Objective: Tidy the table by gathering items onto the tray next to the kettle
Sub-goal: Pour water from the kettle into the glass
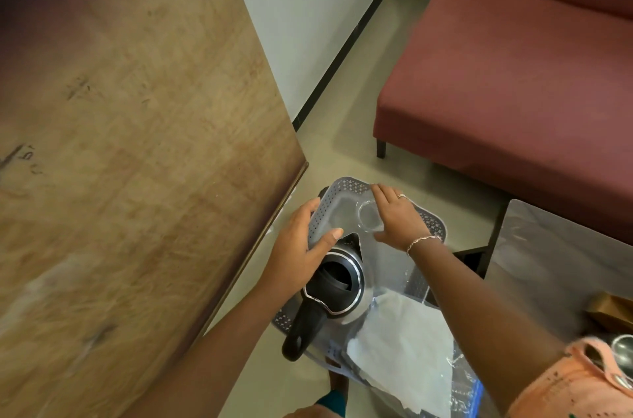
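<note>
A pale grey perforated tray (346, 186) is held above the floor. My left hand (301, 246) grips its left rim, thumb lying inside the tray. My right hand (397, 219) holds a clear glass (370, 215) at the tray's far end, fingers curled over its rim. A steel kettle (342, 280) with a black handle and open lid sits on the tray's middle. White paper (404, 352) in clear plastic lies on the near end.
A large wooden panel (137, 143) stands close on the left. A dark red sofa (513, 75) is at the far right. A grey marble-look table (548, 263) on the right carries a brown box (613, 311).
</note>
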The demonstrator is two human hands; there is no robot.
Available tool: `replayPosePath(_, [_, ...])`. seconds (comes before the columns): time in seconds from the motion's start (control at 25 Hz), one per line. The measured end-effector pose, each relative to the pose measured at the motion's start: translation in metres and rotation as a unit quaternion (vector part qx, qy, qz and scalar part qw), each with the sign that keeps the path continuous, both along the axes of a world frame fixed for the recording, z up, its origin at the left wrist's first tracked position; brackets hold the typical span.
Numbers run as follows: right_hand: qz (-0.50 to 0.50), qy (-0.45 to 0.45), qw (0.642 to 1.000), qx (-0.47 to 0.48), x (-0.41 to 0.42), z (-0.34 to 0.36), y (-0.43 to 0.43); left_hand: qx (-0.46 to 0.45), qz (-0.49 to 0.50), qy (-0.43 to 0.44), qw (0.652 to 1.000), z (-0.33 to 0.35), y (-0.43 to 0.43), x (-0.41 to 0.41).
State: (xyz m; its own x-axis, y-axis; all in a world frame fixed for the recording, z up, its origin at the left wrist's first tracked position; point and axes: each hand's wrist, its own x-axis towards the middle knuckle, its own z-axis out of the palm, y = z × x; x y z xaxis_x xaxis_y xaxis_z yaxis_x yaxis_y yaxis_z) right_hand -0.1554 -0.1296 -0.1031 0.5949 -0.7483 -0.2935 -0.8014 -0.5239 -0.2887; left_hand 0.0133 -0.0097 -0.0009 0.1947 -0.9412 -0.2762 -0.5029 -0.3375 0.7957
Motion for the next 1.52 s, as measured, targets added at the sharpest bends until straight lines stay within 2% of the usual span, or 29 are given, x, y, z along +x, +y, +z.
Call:
replayPosePath(0.08, [-0.030, -0.037, 0.999, -0.008, -0.014, 0.025, 0.008, 0.009, 0.013, 0.030, 0.999, 0.008, -0.002, -0.013])
replayPosePath(0.32, [-0.103, -0.190, 0.976, -0.035, -0.064, 0.121, 0.063, 0.072, 0.047, 0.217, 0.972, 0.044, 0.006, -0.078])
replayPosePath(0.48, [-0.118, -0.269, 0.955, -0.032, -0.096, 0.167, 0.107, 0.156, 0.077, 0.355, 0.919, 0.061, 0.035, -0.113])
replayPosePath(0.56, [-0.116, -0.298, 0.947, -0.034, -0.113, 0.181, 0.129, 0.159, 0.059, 0.403, 0.899, 0.068, 0.053, -0.129])
replayPosePath(0.72, [-0.120, -0.354, 0.927, -0.024, -0.143, 0.189, 0.167, 0.148, 0.085, 0.438, 0.883, 0.075, 0.082, -0.157])
replayPosePath(0.92, [-0.171, -0.453, 0.872, 0.066, -0.165, 0.181, 0.207, 0.141, 0.098, 0.459, 0.872, 0.084, 0.113, -0.186])
replayPosePath(1.16, [-0.210, -0.500, 0.837, 0.072, -0.172, 0.166, 0.229, 0.164, 0.031, 0.407, 0.898, 0.081, 0.132, -0.189])
replayPosePath(1.24, [-0.212, -0.512, 0.830, 0.062, -0.174, 0.164, 0.233, 0.131, 0.045, 0.372, 0.918, 0.078, 0.134, -0.181])
replayPosePath(1.32, [-0.208, -0.515, 0.830, 0.060, -0.178, 0.163, 0.235, 0.039, 0.111, 0.273, 0.955, 0.069, 0.136, -0.162])
replayPosePath(1.4, [-0.206, -0.507, 0.835, 0.065, -0.183, 0.162, 0.238, -0.056, 0.191, 0.118, 0.973, 0.054, 0.138, -0.132])
replayPosePath(1.44, [-0.206, -0.502, 0.837, 0.069, -0.185, 0.161, 0.239, -0.071, 0.218, 0.060, 0.972, 0.043, 0.139, -0.115])
replayPosePath(1.52, [-0.210, -0.491, 0.842, 0.071, -0.188, 0.158, 0.242, -0.019, 0.241, 0.002, 0.970, 0.018, 0.137, -0.082])
